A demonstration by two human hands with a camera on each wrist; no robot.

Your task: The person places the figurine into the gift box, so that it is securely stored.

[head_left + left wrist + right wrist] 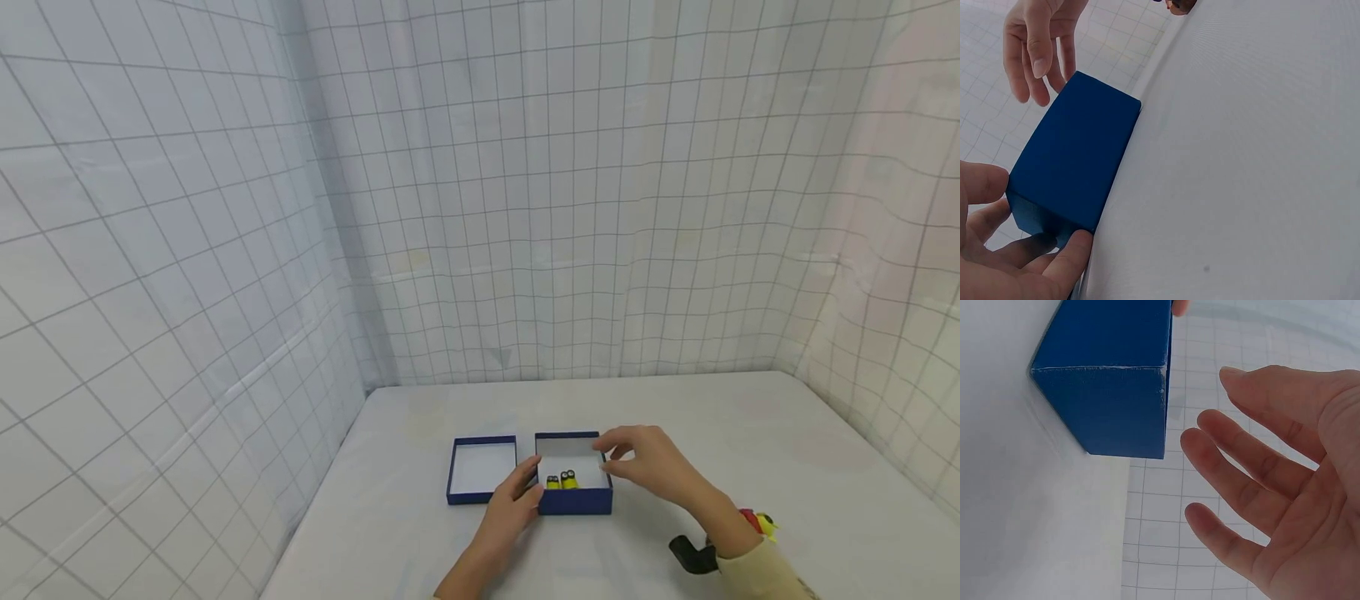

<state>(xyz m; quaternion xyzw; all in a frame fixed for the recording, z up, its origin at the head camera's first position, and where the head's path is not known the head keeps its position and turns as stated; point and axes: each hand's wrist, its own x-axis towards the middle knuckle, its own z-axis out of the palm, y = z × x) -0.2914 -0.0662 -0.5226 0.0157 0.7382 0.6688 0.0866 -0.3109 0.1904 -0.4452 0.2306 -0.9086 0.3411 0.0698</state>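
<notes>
A dark blue box (pixel 575 502) with a white inside stands on the white table. Two small yellow figures (pixel 568 480) with big round eyes sit inside, by its near wall. My left hand (pixel 510 506) rests against the box's left side; in the left wrist view its fingertips (pixel 1079 240) touch the side and corners. Over the right rim hovers my right hand (pixel 651 460), fingers bent loosely and apart. The right wrist view shows nothing between that hand's fingers (pixel 1229 475), which stand clear of the blue wall.
A shallow blue-rimmed lid (pixel 471 498), white inside, lies left of the box. Under my right forearm are a black bent object (pixel 693 557) and a red and yellow toy (pixel 763 523), both partly hidden. Gridded white curtains (pixel 480 208) enclose the table.
</notes>
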